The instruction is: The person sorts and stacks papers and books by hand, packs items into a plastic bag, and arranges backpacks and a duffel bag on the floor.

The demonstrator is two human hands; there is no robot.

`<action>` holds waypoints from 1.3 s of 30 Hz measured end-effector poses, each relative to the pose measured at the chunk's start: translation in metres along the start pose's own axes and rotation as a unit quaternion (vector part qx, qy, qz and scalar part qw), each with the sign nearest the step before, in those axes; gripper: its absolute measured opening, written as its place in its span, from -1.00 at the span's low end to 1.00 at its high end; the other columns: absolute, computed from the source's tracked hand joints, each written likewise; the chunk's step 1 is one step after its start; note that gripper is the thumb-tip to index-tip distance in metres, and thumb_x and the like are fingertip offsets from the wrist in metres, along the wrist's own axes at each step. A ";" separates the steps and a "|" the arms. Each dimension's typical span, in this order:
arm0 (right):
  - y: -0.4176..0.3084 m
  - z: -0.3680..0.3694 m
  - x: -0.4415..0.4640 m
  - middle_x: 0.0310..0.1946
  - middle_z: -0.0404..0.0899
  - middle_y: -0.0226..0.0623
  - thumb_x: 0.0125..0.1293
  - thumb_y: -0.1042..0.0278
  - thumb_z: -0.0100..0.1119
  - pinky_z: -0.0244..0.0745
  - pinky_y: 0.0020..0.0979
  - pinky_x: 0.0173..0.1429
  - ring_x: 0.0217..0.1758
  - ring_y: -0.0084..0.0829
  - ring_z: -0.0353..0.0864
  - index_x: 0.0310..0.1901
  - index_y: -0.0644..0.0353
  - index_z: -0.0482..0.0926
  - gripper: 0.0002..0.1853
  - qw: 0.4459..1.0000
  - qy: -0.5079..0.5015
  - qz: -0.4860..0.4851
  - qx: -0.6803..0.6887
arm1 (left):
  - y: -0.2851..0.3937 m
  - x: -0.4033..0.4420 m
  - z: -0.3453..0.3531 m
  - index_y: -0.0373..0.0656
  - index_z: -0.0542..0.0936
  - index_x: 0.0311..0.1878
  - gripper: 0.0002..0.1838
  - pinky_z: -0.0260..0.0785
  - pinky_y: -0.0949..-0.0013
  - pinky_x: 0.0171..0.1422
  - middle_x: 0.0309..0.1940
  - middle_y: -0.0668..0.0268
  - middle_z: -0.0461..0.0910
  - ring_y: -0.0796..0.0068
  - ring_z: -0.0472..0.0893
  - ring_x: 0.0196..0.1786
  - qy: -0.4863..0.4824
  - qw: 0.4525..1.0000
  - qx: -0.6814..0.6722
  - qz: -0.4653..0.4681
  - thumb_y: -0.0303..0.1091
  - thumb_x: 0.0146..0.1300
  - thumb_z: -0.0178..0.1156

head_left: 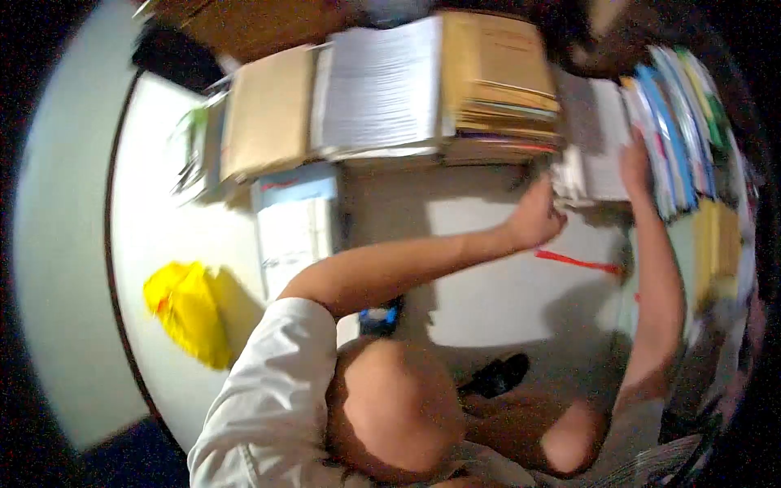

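Left fingers (556, 221) curled at paper stack (604, 167); right fingers (637, 148) extended along its right side; blurred, cannot tell whether gripping.

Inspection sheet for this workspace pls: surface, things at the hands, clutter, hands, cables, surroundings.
Surface: flat white surface, partly shadowed.
Things at the hands: pile of whitish paper sheets, blurred.
Clutter: crumpled yellow plastic bag at left; thin red strip below the pile in view.
Hands: left hand at the pile's near left corner, right hand at its right edge; grip unclear.
Cables: nothing seen.
Surroundings: stacked brown paper envelopes; row of blue and white files at right.
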State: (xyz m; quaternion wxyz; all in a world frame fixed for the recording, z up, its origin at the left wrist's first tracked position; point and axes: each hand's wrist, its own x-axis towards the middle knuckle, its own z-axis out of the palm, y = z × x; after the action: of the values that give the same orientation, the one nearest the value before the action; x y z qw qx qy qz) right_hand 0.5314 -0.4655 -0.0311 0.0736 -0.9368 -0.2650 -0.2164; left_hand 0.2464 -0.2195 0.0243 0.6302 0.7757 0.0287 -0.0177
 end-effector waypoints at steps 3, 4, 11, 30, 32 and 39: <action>-0.064 -0.061 0.002 0.30 0.28 0.03 0.25 0.47 0.03 0.25 -0.14 0.38 0.34 0.01 0.27 0.34 0.28 0.21 -0.41 0.994 -0.070 0.014 -0.078 | 0.022 -0.103 -0.075 -0.22 0.25 0.28 -0.46 0.47 0.32 0.08 -0.08 0.13 0.56 0.32 0.59 -0.03 -0.085 0.988 -0.125 -0.005 -0.53 0.23 0.13; -0.084 -0.065 0.011 0.28 0.32 0.00 0.26 0.47 0.02 0.28 -0.15 0.36 0.32 0.00 0.29 0.32 0.25 0.24 -0.44 0.997 -0.053 -0.010 -0.061 | 0.033 -0.135 -0.107 -0.22 0.31 0.25 -0.52 0.44 0.32 0.17 -0.03 0.16 0.56 0.36 0.59 0.00 -0.084 0.988 -0.127 0.015 -0.55 0.25 0.10; -0.358 -0.173 0.031 0.04 0.45 0.13 0.32 0.49 -0.04 0.39 -0.10 0.17 0.09 0.09 0.44 0.09 0.42 0.42 -0.67 0.963 0.086 -0.224 0.122 | -0.028 -0.417 -0.296 -0.24 0.49 0.03 -0.66 0.46 0.38 0.06 -0.18 0.24 0.62 0.45 0.62 -0.10 0.417 0.908 -0.028 0.007 -0.68 0.19 -0.03; -0.563 -0.220 -0.058 -0.14 0.45 -0.08 0.22 0.41 0.14 0.52 -0.17 -0.05 -0.11 -0.08 0.57 -0.02 0.18 0.45 -0.71 0.814 -0.240 -0.472 0.238 | -0.215 -0.679 -0.138 -0.22 0.46 0.15 -0.52 0.37 0.25 0.23 0.04 0.11 0.59 0.21 0.57 0.10 0.229 0.920 -0.190 -0.256 -0.19 0.22 0.24; -0.566 -0.218 -0.054 -0.18 0.47 -0.07 0.23 0.37 0.12 0.50 -0.18 -0.06 -0.14 -0.13 0.57 -0.04 0.20 0.45 -0.73 0.799 -0.284 -0.441 0.295 | -0.203 -0.675 -0.138 -0.22 0.48 0.12 -0.54 0.39 0.23 0.21 0.02 0.10 0.60 0.19 0.58 0.07 0.218 0.919 -0.180 -0.275 -0.21 0.20 0.25; -0.574 -0.170 -0.047 -0.21 0.50 -0.15 0.25 0.40 0.10 0.46 -0.27 -0.04 -0.12 -0.21 0.55 -0.04 0.22 0.48 -0.75 0.787 -0.306 -0.451 0.289 | -0.168 -0.674 -0.179 -0.21 0.55 0.01 -0.61 0.42 0.18 0.11 -0.08 0.06 0.61 0.13 0.60 -0.03 0.164 0.929 0.080 -0.322 -0.25 0.15 0.29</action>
State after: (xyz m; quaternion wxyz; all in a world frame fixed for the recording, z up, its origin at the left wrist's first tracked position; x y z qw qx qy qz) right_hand 0.1301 -0.0424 0.1135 0.1502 -0.6629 -0.7160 0.1594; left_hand -0.4390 -0.0245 -0.0604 0.5134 0.7645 0.3783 -0.0941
